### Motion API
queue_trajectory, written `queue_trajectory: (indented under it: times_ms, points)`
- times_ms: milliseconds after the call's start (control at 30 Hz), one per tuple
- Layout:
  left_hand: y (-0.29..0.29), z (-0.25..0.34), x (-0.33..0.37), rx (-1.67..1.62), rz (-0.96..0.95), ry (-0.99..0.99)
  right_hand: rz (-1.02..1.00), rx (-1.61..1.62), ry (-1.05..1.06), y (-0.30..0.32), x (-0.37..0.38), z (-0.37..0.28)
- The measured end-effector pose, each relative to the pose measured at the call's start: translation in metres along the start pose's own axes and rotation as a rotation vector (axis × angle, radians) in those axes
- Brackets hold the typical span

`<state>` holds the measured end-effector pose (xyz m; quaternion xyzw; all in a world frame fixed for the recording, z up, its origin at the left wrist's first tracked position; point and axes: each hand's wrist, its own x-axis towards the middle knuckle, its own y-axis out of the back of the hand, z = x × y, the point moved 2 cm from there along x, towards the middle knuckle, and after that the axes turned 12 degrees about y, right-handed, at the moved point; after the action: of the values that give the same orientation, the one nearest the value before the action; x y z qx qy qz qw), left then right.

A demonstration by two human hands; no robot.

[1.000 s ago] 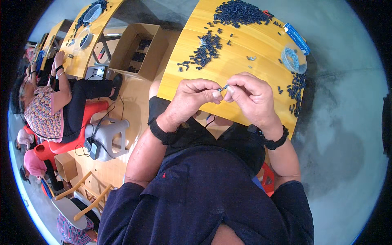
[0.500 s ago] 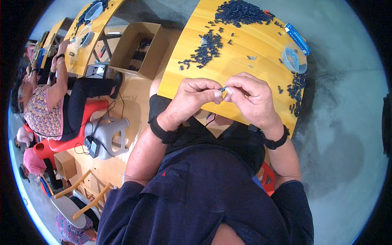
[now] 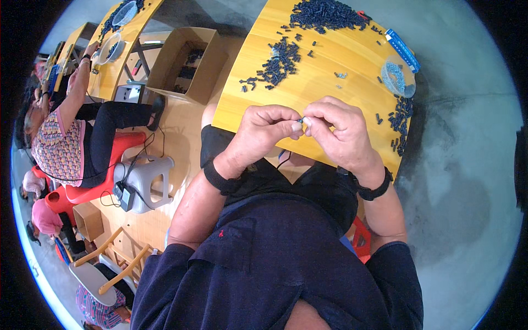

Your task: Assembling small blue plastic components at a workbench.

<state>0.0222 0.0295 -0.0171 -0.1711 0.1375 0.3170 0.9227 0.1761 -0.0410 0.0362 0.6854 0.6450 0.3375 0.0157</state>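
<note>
Pinching one tiny piece (image 3: 301,120) between both hands, left hand (image 3: 263,133) and right hand (image 3: 340,132) meet in a narrow grip over the bench (image 3: 324,88) edge; apparently mid-assembly, needing fine alignment.

Bright, even daylight fills a round fisheye picture with a black border all around. The yellow table (image 3: 330,60) at twelve o'clock is well lit, with no hard glare. Soft shadow lies under the left hand (image 3: 264,132) and right hand (image 3: 341,132) at the centre, and a faint dark patch marks the grey floor (image 3: 467,192) at three o'clock. The hands look sharp, though the tiny piece pinched between them is too small to make out. Straight table edges bow toward the rim. At nine o'clock, a seated person (image 3: 60,137) is stretched, tilted and slightly soft. A bluish fringe follows the rim from seven to five o'clock.
</note>
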Motion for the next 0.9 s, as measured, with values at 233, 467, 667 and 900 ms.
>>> queue_trajectory:
  times_ms: [233, 467, 667, 900]
  points:
    - [-0.009, 0.000, 0.001, 0.029, 0.068, 0.001, 0.095, 0.194, -0.195, -0.002, -0.004, 0.004]
    - [-0.015, 0.006, 0.000, 0.066, 0.086, 0.024, 0.050, 0.414, -0.360, 0.010, -0.004, 0.012]
    - [-0.021, 0.012, 0.003, -0.020, 0.049, -0.006, 0.058, 0.720, -0.485, 0.017, -0.002, 0.023]
    - [-0.025, 0.008, 0.009, -0.055, 0.082, -0.071, -0.024, 0.994, -0.680, 0.023, -0.003, 0.028]
